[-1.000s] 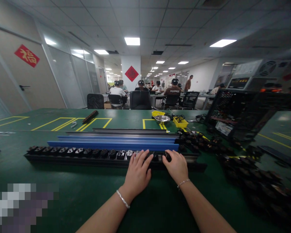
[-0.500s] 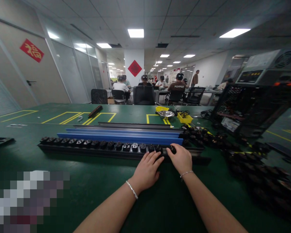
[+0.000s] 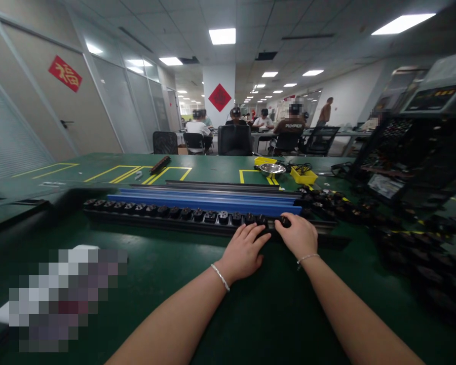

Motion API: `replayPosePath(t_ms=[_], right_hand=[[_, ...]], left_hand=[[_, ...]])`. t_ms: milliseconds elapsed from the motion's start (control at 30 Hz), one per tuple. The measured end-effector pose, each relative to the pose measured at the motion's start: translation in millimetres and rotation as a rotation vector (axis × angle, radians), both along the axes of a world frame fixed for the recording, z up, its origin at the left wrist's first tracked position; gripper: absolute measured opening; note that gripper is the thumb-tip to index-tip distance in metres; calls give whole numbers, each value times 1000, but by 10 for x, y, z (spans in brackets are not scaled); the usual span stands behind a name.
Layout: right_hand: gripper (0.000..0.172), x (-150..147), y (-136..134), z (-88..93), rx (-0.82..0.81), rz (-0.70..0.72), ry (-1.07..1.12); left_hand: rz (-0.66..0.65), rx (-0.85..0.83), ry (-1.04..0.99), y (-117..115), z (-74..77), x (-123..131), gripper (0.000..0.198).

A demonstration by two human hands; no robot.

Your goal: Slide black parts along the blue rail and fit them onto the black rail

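A long black rail (image 3: 137,219) lies across the green table (image 3: 213,314), with a row of several black socket modules (image 3: 197,215) seated along it. My left hand (image 3: 245,251) rests against the rail's near edge, fingers stretched out flat toward the modules. Just to its right, my right hand (image 3: 298,234) is closed, its fingertips pinching a black socket module (image 3: 284,221) at the end of the row. Blue rails (image 3: 205,199) lie directly behind the black one.
A heap of loose black modules (image 3: 338,205) spreads from behind the rail to the right front. An open black computer case (image 3: 406,162) stands at the right. Yellow trays (image 3: 304,176) and a metal bowl (image 3: 272,169) sit further back. People sit at tables beyond.
The view has drifted, so rail and hands sit further right and higher. My left fingers slid back off the modules to the rail's edge. My right hand still pinches the end module.
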State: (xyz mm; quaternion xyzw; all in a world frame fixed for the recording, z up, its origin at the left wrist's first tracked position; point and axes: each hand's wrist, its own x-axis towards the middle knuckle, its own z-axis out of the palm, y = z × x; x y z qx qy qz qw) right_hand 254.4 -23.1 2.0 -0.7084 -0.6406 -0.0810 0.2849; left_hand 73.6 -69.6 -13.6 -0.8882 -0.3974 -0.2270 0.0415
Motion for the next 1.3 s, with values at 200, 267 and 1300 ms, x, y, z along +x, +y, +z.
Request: replayPosePath(t_ms=[200, 267, 1300], right_hand=[[32, 8, 16, 0, 2, -7, -15], [32, 8, 18, 2, 2, -11, -14], [30, 66, -19, 62, -64, -49, 27]], left_hand=[[-3, 5, 9, 16, -15, 0, 59], [-5, 7, 10, 16, -18, 1, 59], [-2, -34, -35, 33, -30, 9, 58]])
